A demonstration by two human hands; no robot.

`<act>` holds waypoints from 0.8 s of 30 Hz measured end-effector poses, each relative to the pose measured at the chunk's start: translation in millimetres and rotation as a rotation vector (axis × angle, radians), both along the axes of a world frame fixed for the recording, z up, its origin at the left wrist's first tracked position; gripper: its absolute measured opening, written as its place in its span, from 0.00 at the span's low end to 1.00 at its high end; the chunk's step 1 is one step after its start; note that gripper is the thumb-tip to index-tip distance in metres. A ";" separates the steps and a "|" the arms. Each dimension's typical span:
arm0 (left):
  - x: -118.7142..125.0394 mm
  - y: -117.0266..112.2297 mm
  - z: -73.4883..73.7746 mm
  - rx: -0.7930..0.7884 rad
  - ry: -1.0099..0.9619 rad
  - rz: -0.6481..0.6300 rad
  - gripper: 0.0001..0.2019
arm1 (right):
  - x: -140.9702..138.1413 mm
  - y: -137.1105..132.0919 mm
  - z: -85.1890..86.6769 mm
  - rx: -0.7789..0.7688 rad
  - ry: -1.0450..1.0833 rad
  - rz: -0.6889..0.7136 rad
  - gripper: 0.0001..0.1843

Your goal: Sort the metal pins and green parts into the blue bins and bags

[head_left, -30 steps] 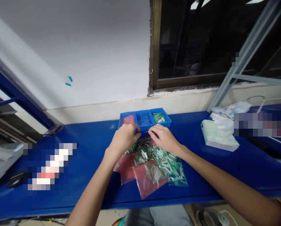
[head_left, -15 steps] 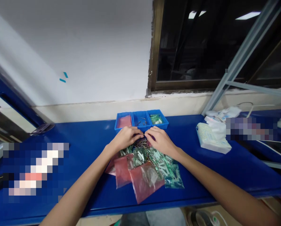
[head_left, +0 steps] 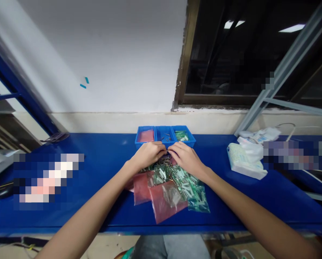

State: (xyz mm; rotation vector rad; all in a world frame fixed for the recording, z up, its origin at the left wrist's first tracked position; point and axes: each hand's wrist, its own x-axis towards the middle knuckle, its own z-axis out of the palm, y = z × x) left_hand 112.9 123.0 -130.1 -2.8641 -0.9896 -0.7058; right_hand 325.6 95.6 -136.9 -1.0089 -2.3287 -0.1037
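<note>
My left hand point(head_left: 150, 154) and my right hand point(head_left: 184, 157) meet fingertip to fingertip just in front of the blue bins. Both are closed in a pinch; what lies between the fingertips is too small to make out. Under them is a heap of small metal pins point(head_left: 164, 159). Green-tinted bags of silvery pieces point(head_left: 186, 185) spread below my right hand, and pink bags point(head_left: 166, 203) lie nearer the front edge. Behind my hands stand three joined blue bins: the left one holds a pink bag point(head_left: 146, 136), the middle one a few metal pieces point(head_left: 167, 138), the right one green bags point(head_left: 181, 135).
The blue table point(head_left: 109, 158) runs up to a white wall. A pack of tissues point(head_left: 244, 162) and crumpled white plastic sit at the right, beside a grey metal post point(head_left: 254, 108). Toward the left are a blurred-out item and a black mouse point(head_left: 3, 190).
The view has shifted a little, so the scene sits slightly further right. My hands stay together over the heap, their fingertips still pinched.
</note>
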 end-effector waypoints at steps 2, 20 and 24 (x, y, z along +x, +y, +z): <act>1.0 -0.9 1.5 0.009 -0.009 -0.013 0.13 | 0.3 1.6 -1.2 0.021 0.012 -0.001 0.11; -6.6 -11.6 -9.8 0.108 -0.156 -0.013 0.12 | -10.3 -3.0 -5.0 -0.104 0.140 -0.074 0.12; -9.5 -11.2 -3.9 0.103 -0.165 -0.026 0.12 | -11.4 -3.1 -0.1 -0.193 0.239 0.008 0.11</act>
